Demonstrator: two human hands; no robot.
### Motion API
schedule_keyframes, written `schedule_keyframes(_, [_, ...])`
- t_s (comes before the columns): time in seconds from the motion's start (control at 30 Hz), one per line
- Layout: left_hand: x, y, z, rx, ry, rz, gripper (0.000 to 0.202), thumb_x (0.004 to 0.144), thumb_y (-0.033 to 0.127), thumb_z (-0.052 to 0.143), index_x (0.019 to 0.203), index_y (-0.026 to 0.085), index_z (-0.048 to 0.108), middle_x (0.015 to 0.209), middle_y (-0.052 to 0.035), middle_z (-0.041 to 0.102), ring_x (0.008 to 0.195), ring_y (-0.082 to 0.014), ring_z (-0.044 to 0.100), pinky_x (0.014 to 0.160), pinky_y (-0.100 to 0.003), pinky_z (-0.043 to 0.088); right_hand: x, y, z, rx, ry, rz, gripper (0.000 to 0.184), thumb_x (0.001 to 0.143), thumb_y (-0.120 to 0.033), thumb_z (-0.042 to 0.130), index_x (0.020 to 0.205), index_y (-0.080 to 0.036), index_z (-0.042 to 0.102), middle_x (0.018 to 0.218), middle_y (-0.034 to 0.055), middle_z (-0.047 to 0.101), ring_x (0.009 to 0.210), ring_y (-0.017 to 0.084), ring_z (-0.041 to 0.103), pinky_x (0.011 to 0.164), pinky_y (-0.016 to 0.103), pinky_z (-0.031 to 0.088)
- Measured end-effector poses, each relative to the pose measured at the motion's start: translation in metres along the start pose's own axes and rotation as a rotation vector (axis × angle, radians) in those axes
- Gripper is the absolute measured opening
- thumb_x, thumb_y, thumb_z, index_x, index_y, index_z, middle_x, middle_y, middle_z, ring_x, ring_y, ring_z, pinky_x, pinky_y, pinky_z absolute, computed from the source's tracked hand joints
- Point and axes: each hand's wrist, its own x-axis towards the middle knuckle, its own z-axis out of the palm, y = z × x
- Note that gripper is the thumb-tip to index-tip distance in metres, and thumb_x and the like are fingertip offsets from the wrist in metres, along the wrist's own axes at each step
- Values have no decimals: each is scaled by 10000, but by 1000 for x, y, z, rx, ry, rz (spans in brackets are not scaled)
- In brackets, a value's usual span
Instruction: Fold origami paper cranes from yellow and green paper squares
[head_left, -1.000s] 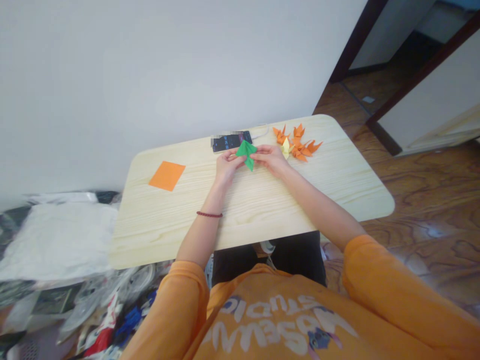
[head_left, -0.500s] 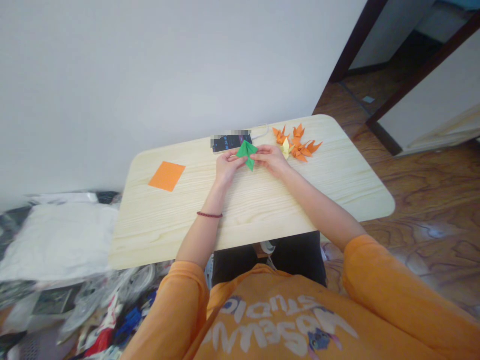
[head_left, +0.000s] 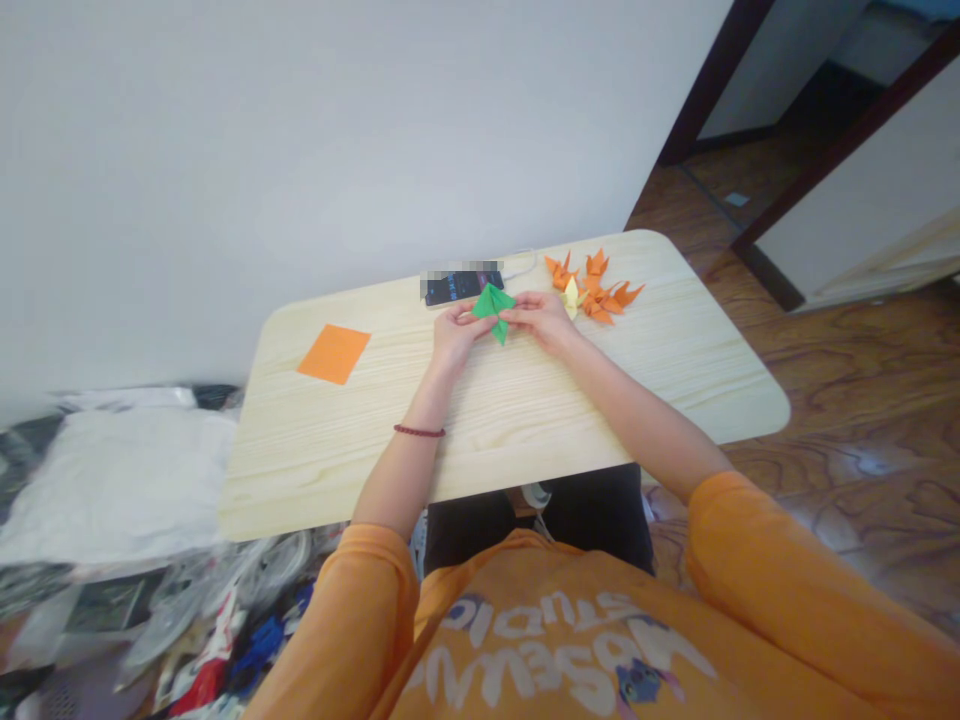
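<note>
In the head view, a green origami piece [head_left: 493, 312] was gripped between both hands over the far part of a pale wood-grained bench [head_left: 637, 390]. The left hand [head_left: 454, 335] was closed on the paper from the left, with its fingers angled toward the right hand. The right hand [head_left: 541, 320] was closed on it from the right, with its fingers directed inward, so that the two hands were brought almost together, with the piece pinched between them. Both forearms were extended forward from the orange sweatshirt sleeves [head_left: 780, 580] and angled inward, and the wrists were held low over the bench. A dark red beaded bracelet [head_left: 418, 431] was worn on the left wrist. A smartphone [head_left: 459, 287] was lying just behind the green piece, with a white cable [head_left: 523, 264] beside it. Orange origami cranes [head_left: 596, 287] and a yellow origami crane [head_left: 572, 297] were clustered just beyond the right hand. A flat orange paper square [head_left: 334, 353] was lying well apart, to the left of the left hand. A white cloth [head_left: 112, 490] was seen beyond the bench's left side, above a heap of plastic bags [head_left: 210, 600].
</note>
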Motion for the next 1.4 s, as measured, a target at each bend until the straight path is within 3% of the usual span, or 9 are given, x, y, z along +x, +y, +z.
schedule_keyframes(0.23, [-2, 3, 0, 40, -52, -88, 460, 448, 154, 829, 863, 126, 633, 696, -15, 716, 641, -145, 665, 730, -299, 522, 0, -1, 0, -59, -51, -29, 414, 434, -380, 878, 738, -158, 704, 698, 6, 684, 612, 92, 569, 575, 230, 431])
schedule_keyframes(0.47, [-3, 5, 0, 35, -114, -109, 433, 475, 102, 813, 844, 138, 589, 646, 6, 691, 593, -129, 645, 700, -282, 508, -1, -2, 1, -116, -64, -52, 358, 481, -369, 843, 716, -141, 699, 650, 6, 653, 545, 76, 490, 480, 224, 307])
schedule_keyframes(0.8, [-6, 4, 5, 7, -93, -73, 375, 544, 242, 833, 787, 143, 566, 667, -11, 703, 592, -118, 649, 676, -260, 507, 1, 1, 0, -68, -52, -40, 347, 477, -367, 846, 706, -148, 706, 656, 5, 662, 540, 66, 483, 478, 210, 326])
schedule_keyframes(1.1, [-7, 6, 4, 33, -105, -97, 441, 461, 175, 861, 764, 143, 542, 664, -12, 705, 590, -133, 661, 664, -270, 520, 1, 0, 1, -45, -50, -32, 361, 470, -378, 852, 690, -138, 694, 628, 3, 640, 535, 62, 476, 451, 203, 289])
schedule_keyframes(1.4, [-8, 11, 1, 65, -201, -117, 433, 454, 139, 840, 737, 157, 512, 634, 4, 700, 574, -123, 656, 643, -256, 518, -1, -4, 0, -88, -74, -23, 383, 465, -387, 858, 709, -141, 697, 614, -7, 631, 539, 66, 491, 457, 201, 290])
